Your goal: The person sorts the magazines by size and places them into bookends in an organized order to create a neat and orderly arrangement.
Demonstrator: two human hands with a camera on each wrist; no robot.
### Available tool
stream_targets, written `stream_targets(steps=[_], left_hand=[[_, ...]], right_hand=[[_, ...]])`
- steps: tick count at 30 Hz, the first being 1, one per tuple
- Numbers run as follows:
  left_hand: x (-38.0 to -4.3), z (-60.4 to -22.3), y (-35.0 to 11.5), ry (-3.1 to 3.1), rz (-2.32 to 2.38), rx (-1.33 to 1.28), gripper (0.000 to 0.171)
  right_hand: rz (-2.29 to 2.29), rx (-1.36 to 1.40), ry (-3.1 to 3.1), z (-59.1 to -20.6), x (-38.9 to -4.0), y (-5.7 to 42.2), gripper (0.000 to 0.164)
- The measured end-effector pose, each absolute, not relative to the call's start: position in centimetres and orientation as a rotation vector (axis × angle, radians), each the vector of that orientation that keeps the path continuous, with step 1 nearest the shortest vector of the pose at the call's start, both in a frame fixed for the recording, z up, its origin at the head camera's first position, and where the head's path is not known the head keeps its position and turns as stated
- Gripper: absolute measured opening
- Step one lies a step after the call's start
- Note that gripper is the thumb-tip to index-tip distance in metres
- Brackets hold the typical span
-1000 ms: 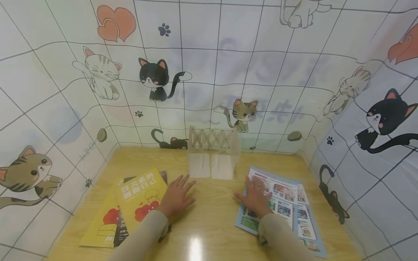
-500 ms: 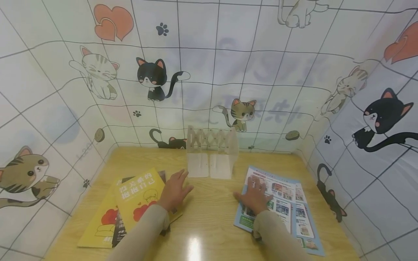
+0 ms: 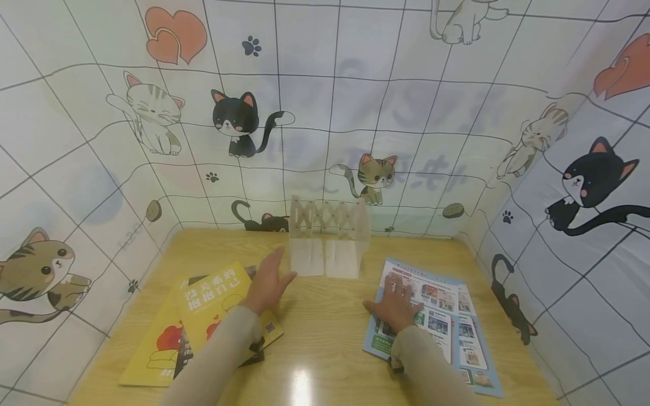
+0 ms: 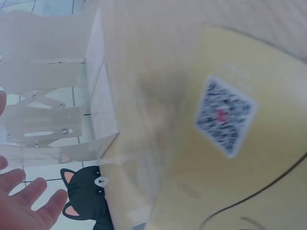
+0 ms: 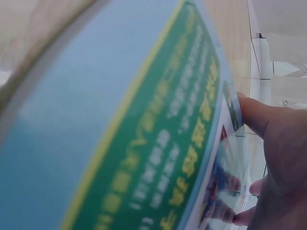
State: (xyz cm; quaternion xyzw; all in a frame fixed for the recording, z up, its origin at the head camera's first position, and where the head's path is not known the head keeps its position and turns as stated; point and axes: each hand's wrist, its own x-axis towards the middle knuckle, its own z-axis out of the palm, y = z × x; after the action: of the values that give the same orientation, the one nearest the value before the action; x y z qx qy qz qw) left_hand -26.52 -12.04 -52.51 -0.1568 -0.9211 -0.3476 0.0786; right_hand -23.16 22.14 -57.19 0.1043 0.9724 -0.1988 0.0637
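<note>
My left hand [image 3: 266, 285] is raised near the top yellow booklet [image 3: 203, 316], its fingers extended toward the white rack [image 3: 307, 256]. In the left wrist view the fingers [image 4: 31, 194] appear at the lower left, with nothing in them, and the booklet's QR code [image 4: 225, 115] shows on the right. My right hand [image 3: 395, 304] rests with spread fingers on the blue-edged printed leaflets [image 3: 439, 327]. The right wrist view shows that hand [image 5: 283, 153] beside the leaflet's green banner [image 5: 158, 129]. The rack has crisscross slats at its back and two flat base plates.
Under the top booklet lie another yellow booklet [image 3: 147, 349] and a dark one [image 3: 183, 361], fanned out. All stand on a wooden table [image 3: 325, 332]. Cloth walls [image 3: 315, 107] printed with cats enclose its back and both sides.
My left hand has lifted and moved forward toward the rack, uncovering the QR code corner of the top booklet. My right hand stays on the leaflets. The head view has shifted slightly.
</note>
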Motion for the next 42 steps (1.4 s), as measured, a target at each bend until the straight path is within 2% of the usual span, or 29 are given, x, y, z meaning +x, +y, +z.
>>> stream_targets(steps=[15,33,42], left_hand=[[-29.8,-49.6,-11.8,-2.599,-1.061,-0.599,0.078],[-31.7,-48.7,-11.3,-2.604,-1.095,-0.625,0.070],[-31.9,-48.1,-10.9,-2.627,-1.173,-0.486,0.058]], right_hand=[[-0.630,0.338,2.893,-56.8,-23.3,22.1,0.109],[-0.641,0.345,2.890,-57.0,-23.7,22.2,0.107],[-0.636,0.331,2.903,-56.7,-23.6,22.3,0.104]])
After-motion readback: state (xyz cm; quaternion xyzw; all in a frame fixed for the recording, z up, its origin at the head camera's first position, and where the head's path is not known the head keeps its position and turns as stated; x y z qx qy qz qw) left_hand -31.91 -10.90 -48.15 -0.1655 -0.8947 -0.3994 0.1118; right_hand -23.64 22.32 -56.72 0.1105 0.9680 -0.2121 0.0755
